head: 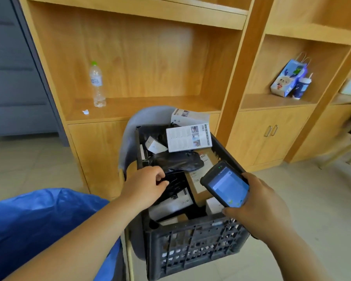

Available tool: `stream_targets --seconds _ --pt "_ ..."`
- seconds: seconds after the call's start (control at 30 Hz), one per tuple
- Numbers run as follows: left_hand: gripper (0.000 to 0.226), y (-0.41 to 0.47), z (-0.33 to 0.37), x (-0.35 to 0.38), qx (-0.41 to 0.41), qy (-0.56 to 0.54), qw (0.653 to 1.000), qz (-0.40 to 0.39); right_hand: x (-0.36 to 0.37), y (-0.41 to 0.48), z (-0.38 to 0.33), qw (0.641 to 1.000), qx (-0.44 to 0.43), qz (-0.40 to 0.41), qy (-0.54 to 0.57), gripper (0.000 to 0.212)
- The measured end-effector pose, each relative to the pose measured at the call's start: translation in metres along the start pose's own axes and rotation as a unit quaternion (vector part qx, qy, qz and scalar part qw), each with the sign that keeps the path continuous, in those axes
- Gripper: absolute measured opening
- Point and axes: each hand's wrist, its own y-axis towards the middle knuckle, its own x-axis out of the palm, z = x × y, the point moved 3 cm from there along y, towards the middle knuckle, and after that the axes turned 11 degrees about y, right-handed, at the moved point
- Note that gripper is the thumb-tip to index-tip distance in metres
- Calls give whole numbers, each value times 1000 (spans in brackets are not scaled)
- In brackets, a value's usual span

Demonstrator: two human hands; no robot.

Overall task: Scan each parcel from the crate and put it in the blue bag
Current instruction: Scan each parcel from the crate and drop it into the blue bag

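A black plastic crate [193, 246] stands on a grey chair, filled with several parcels: white boxes [188, 137], black poly bags [176, 161] and a brown carton [201, 179]. My left hand [144, 184] reaches into the crate from the left, its fingers pinching a black poly-bag parcel [173, 184]. My right hand [257, 205] holds a handheld scanner [225, 184] with a lit blue screen above the crate's right side. The blue bag [34, 222] lies open at the lower left.
Wooden shelving and cabinets stand behind the crate. A water bottle [97, 84] stands on the left shelf; a gift bag [288, 78] and a cup [301, 87] are on the right shelf. Tiled floor lies around; a chair leg shows at far right.
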Motion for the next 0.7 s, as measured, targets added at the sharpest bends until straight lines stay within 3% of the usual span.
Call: stream_targets --seconds 0.3,0.47,0.7 --pt "71 114 8 86 8 214 968 -128 17 67 27 999 24 27 -30 70" --pt "63 143 -1 109 15 308 941 -143 29 82 35 998 28 24 -56 77" --pt "33 150 3 103 59 335 936 -94 30 79 37 998 27 19 -50 82"
